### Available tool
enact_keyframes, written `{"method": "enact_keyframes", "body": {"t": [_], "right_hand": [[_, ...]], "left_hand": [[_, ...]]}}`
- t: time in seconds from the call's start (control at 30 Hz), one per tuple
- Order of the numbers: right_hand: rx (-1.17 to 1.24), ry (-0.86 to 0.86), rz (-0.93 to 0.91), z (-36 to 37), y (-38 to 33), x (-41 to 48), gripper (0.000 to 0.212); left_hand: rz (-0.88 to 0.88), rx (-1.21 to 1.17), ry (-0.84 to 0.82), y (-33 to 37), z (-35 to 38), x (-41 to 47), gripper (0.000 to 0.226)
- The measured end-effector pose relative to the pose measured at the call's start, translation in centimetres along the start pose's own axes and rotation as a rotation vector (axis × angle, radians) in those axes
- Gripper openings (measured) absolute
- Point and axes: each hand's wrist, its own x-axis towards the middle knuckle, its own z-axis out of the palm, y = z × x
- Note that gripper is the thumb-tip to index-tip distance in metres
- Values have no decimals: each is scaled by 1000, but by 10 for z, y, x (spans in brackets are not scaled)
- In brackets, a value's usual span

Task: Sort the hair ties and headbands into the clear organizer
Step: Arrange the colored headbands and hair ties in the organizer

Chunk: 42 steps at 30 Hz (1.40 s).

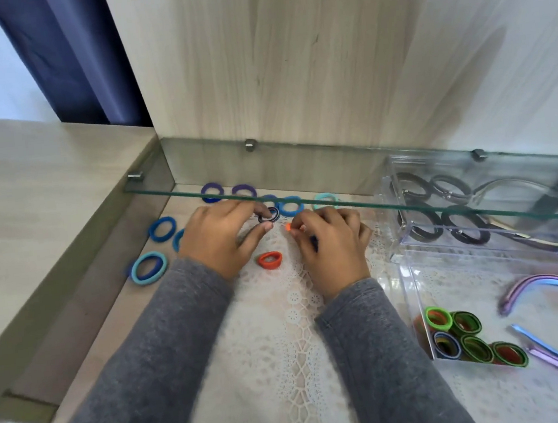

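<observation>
My left hand (219, 241) pinches a dark navy fabric hair tie (267, 215) near the white lace mat's (266, 333) back edge. My right hand (332, 243) curls round a small orange hair tie (289, 226), with the clear plastic organizer (413, 259) at the right edge.

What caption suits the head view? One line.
Left hand pinches a dark blue elastic hair tie, right hand an orange elastic hair tie, beside the clear plastic organizer.

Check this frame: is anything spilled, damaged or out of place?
Nothing spilled or damaged. One oddity: a blue-rimmed hair tie sits among the green-rimmed hair ties in the clear organizer's near compartment. The blue hair ties loose on the lace cloth look simply unsorted.
</observation>
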Motion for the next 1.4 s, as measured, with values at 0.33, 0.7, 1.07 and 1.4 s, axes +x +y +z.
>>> {"method": "enact_keyframes", "body": {"t": [0.33, 0.7, 1.07, 1.4], "right_hand": [[-85, -31, -101, -8, -4, -17, 7], [-173, 5, -89, -1, -8, -24, 8], [-176, -5, -91, 0, -7, -24, 10], [-87, 43, -70, 0, -6, -25, 2]], "left_hand": [[-103, -55, -122, 18, -17, -40, 10], [-57, 45, -133, 28, -17, -43, 24], [-62, 40, -181, 28, -15, -43, 27], [-119, -24, -220, 27, -15, -42, 17]]}}
